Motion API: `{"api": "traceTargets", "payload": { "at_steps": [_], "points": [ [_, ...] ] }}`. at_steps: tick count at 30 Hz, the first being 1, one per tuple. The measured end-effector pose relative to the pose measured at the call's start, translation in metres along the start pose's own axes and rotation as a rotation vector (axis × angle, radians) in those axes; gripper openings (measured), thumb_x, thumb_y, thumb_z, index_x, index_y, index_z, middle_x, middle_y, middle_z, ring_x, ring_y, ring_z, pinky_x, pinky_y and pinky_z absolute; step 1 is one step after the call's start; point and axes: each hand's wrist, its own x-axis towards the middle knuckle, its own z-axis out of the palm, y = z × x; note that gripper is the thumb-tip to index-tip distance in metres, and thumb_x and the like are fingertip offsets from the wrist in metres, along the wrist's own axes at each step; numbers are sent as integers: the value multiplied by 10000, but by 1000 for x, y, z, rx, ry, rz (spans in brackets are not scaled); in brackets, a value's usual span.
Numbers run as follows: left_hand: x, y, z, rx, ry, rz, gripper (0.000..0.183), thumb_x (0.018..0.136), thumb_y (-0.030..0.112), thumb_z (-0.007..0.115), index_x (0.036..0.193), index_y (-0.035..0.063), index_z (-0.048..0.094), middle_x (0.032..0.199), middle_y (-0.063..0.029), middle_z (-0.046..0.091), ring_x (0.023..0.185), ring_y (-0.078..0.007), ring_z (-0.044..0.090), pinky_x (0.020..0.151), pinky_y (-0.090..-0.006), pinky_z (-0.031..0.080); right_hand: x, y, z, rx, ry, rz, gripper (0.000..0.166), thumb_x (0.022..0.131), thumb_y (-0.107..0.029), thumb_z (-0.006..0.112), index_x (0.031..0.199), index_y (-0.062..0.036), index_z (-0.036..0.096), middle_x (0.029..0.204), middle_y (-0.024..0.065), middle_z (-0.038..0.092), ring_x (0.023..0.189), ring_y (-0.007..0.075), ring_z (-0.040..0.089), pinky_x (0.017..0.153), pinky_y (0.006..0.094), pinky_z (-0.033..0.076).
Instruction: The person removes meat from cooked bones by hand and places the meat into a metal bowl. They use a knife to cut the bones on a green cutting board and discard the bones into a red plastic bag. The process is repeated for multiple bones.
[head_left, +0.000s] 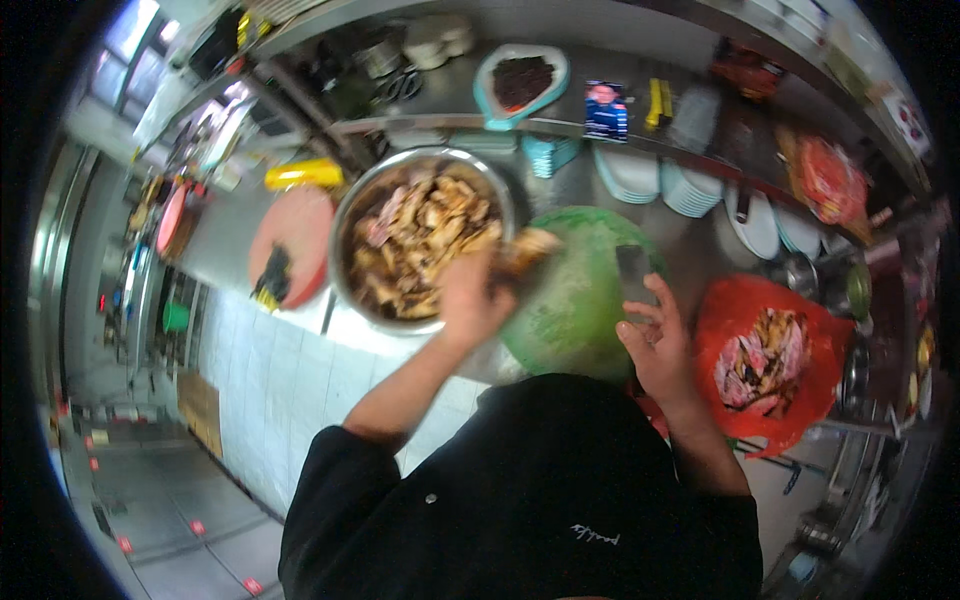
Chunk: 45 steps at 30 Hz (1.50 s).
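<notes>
My left hand (474, 296) is blurred at the right rim of a large steel bowl (346, 300) heaped with browned meat pieces (427, 217). A blurred brown piece (531, 249) shows just beyond its fingers; whether the hand grips it cannot be told. A round green cutting board (570, 315) lies to the right of the bowl. Over the board's right side, my right hand (656, 337) holds a cleaver (634, 274), its broad metal blade pointing away from me. On the right, a red plastic bag (817, 375) lies spread, with pink and brown meat pieces (761, 364) on it.
Left of the bowl are a pink round board (289, 232) with a dark cloth-like item (274, 276) and a yellow roll (304, 174). Stacked dishes (690, 191) stand under the shelf. The shelf holds a heart-shaped dish of dark food (523, 84), scissors (403, 85) and a blue packet (606, 112).
</notes>
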Motion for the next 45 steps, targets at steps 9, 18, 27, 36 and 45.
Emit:
{"api": "traceTargets", "payload": {
  "at_steps": [9, 18, 27, 36, 45],
  "points": [
    [63, -181, -2, 489, -344, -570, 940, 767, 403, 854, 1543, 161, 382, 1495, -210, 449, 1340, -387, 486, 1104, -489, 412, -47, 66, -95, -229, 350, 164, 522, 916, -22, 685, 1400, 16, 493, 1350, 107, 527, 1051, 163, 616, 889, 292, 547],
    [-40, -75, 93, -338, -509, -380, 601, 884, 265, 762, 1351, -48, 548, 1423, -264, 501, 1336, -406, 481, 1127, -441, 383, -119, 150, -228, -366, 534, 380, 279, 982, -109, 640, 1226, 23, 618, 994, 68, 688, 929, 144, 649, 820, 286, 530],
    [-49, -45, 99, -526, -676, -317, 492, 900, 138, 743, 1317, -47, 560, 1380, -221, 545, 1280, -329, 527, 1085, -408, 413, -25, 234, -275, -613, 502, 367, 355, 843, -201, 666, 1152, -28, 692, 1037, 230, 709, 966, 380, 685, 843, 423, 535],
    [-58, -17, 73, -321, -787, -373, 542, 838, 185, 779, 1318, 23, 587, 1373, -197, 548, 1182, -338, 598, 970, -411, 523, 77, 307, -245, -905, 370, 355, 310, 849, -147, 596, 1107, -10, 697, 1014, 254, 701, 992, 404, 675, 843, 467, 530],
    [-69, -6, 63, -340, -853, -349, 568, 864, 272, 764, 1340, 26, 577, 1376, -234, 537, 1208, -383, 590, 1009, -421, 498, 87, 297, -225, -929, 277, 407, 285, 848, -160, 577, 1054, -8, 703, 973, 247, 698, 937, 400, 671, 804, 485, 528]
  ]
}}
